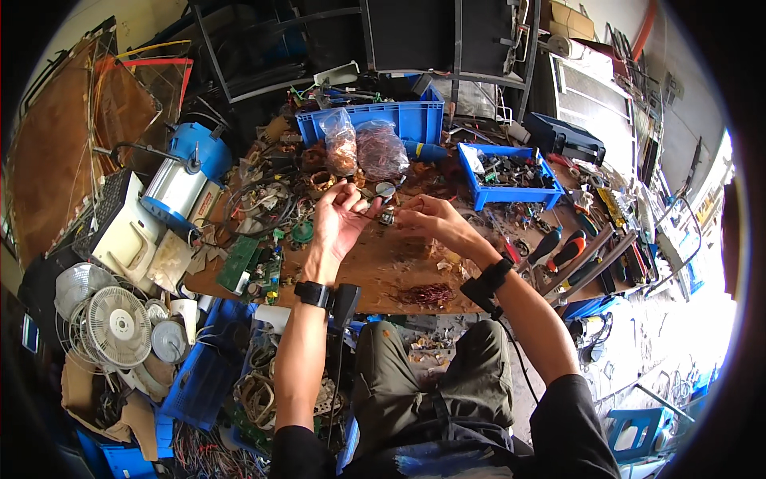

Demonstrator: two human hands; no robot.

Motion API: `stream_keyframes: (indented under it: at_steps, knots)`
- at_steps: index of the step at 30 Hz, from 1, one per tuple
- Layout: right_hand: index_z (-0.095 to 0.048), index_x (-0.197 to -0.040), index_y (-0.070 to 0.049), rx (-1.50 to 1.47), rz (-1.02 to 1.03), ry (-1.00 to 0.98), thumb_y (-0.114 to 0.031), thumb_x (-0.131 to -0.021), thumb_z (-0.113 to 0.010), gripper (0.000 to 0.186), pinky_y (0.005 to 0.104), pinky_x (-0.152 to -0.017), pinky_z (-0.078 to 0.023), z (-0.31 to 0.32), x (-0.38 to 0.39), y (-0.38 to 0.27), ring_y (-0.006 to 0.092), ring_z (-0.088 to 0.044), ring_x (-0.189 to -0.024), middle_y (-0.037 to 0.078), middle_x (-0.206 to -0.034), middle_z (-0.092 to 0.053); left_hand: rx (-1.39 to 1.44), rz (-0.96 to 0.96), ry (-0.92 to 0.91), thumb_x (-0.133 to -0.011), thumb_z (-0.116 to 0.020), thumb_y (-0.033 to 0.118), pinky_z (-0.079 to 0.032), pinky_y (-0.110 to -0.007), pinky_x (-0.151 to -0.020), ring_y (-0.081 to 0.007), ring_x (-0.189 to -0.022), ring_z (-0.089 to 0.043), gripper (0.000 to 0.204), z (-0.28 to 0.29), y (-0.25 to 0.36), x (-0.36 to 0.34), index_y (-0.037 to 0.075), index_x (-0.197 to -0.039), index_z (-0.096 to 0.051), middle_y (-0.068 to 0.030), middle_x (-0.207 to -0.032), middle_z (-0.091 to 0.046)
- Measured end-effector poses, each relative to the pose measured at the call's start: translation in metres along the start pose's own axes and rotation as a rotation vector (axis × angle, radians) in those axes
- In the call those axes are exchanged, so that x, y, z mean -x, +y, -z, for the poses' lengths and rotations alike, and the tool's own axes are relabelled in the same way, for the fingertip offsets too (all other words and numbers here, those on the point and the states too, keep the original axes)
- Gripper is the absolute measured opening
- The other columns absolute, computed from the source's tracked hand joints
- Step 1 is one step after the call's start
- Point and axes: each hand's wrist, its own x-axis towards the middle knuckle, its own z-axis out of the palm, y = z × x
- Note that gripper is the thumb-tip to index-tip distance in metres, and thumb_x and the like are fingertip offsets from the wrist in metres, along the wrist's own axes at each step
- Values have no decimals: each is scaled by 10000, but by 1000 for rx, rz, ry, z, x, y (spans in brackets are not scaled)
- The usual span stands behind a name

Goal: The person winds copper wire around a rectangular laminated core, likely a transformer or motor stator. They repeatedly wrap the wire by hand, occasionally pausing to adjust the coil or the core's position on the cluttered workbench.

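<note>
Stretching toward the knees (381,347), the bench (351,275) offers mostly open wood before the hands, with a reddish wire clump (427,295) by its near edge; a green circuit board (239,262) crowds the left, a blue tray (519,195) the right. Palm upturned, the left hand (345,214) meets the bent-fingered right hand (435,222) around a small metal part (387,216); which grip clamps it, I cannot tell.
</note>
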Motion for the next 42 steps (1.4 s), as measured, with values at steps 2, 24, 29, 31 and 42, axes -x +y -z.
stream_keyframes:
  at_steps: [2,24,29,31,42]
  knots:
    - [-638,-1272,5,83,-6,48,-400,-1103,-574,444,351,-928,-613,-7,-2,-11,178,-715,-1017,98,-1046,-696,23,-17,-91,-1048,-570,196,-506,-366,-850,-137,-609,-397,227,21,7,-4,96,-845,-555,36,-645,-394]
    - [-775,-1021,-12,1011,336,156,-324,-1011,-666,331,476,-708,-558,-15,-49,21,379,-736,-753,181,-775,-748,-55,-375,139,-1122,-519,412,-456,-341,-745,-135,-631,-290,481,35,-26,-19,165,-765,-311,30,-679,-245]
    - [-801,-951,2,740,124,186,-273,-940,-775,277,394,-643,-569,-18,-50,11,253,-727,-626,149,-692,-734,-680,-381,371,-1148,-359,503,-335,-352,-637,-154,-620,-322,569,50,-25,3,149,-710,-276,15,-674,-320]
    - [-802,-960,10,661,68,193,-248,-935,-785,259,359,-625,-570,-20,-53,15,206,-721,-606,127,-694,-738,-1209,-492,365,-1157,-357,461,-356,-399,-607,-219,-597,-367,591,59,-26,10,72,-713,-392,-49,-628,-358]
    - [-773,-1074,30,501,46,39,-290,-940,-818,349,297,-720,-569,-22,-61,18,90,-687,-781,90,-892,-768,-2511,-282,34,-1078,-531,266,-531,-549,-720,-437,-785,-672,388,26,-45,34,-59,-905,-653,-236,-884,-699]
